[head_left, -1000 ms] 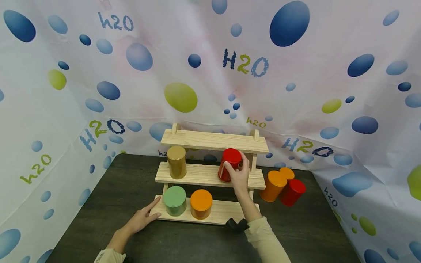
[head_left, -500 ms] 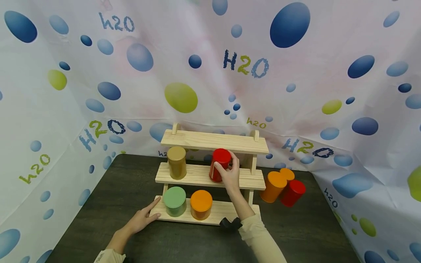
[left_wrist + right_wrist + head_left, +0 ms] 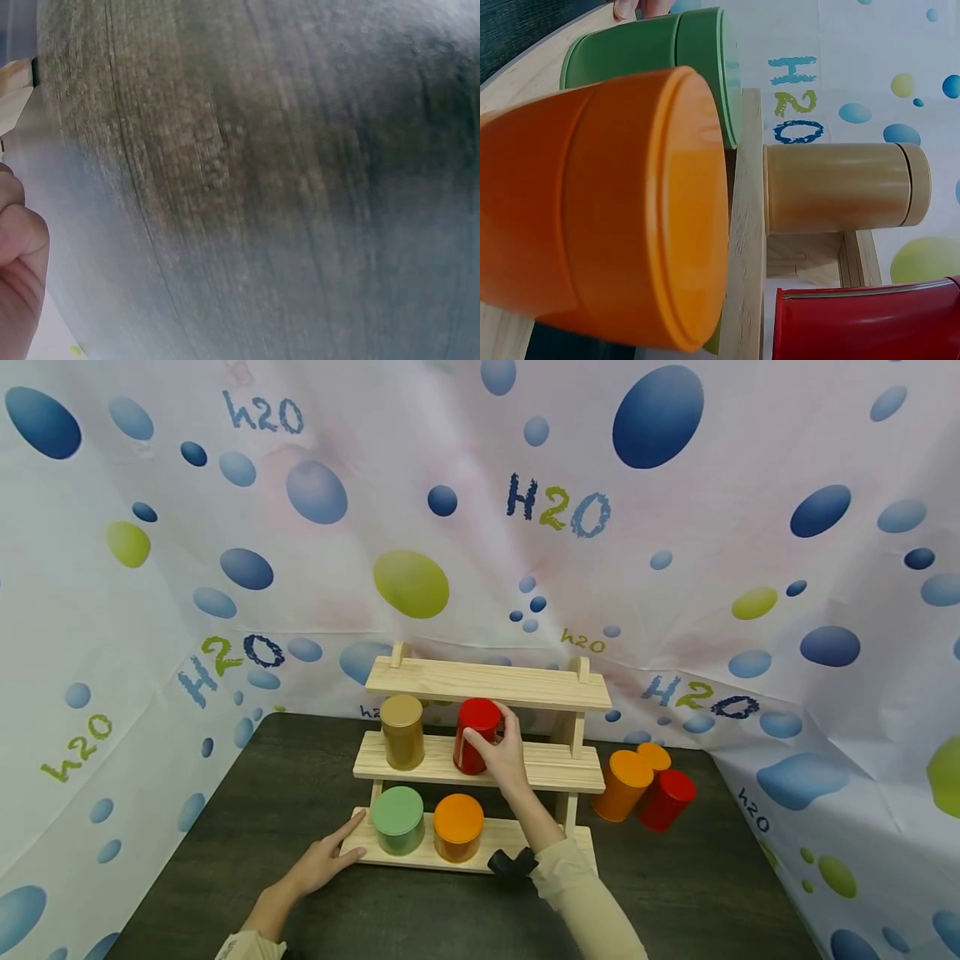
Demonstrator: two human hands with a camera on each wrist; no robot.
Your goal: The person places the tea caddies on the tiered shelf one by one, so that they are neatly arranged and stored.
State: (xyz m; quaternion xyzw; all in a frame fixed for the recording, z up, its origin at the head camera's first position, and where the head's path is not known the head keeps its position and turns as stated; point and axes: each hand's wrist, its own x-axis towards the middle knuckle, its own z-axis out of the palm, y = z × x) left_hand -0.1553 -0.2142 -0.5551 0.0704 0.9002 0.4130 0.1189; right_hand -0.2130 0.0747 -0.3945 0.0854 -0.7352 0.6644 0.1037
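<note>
My right hand [image 3: 506, 756] grips a red lidded canister [image 3: 472, 739] from its right side, thumb in front. The canister is upright at the middle shelf [image 3: 551, 766] of a wooden three-tier stand; whether its base touches the wood I cannot tell. To its left stands a gold canister [image 3: 402, 735], which also shows in the right wrist view. My left hand [image 3: 318, 862] rests on the left end of the bottom shelf [image 3: 510, 839], fingers fairly straight. Beside it are a short green canister [image 3: 398, 820] and a short orange canister [image 3: 458, 827].
Right of the stand, two orange canisters [image 3: 624, 783] and another red canister [image 3: 667, 799] are grouped on the dark table [image 3: 420, 914]. The top shelf [image 3: 487, 681] overhangs behind the held canister. A white patterned curtain [image 3: 465, 543] closes off the back and sides.
My right hand has moved the red canister leftward along the middle shelf, closer to the gold one. The left hand stays in place on the bottom shelf.
</note>
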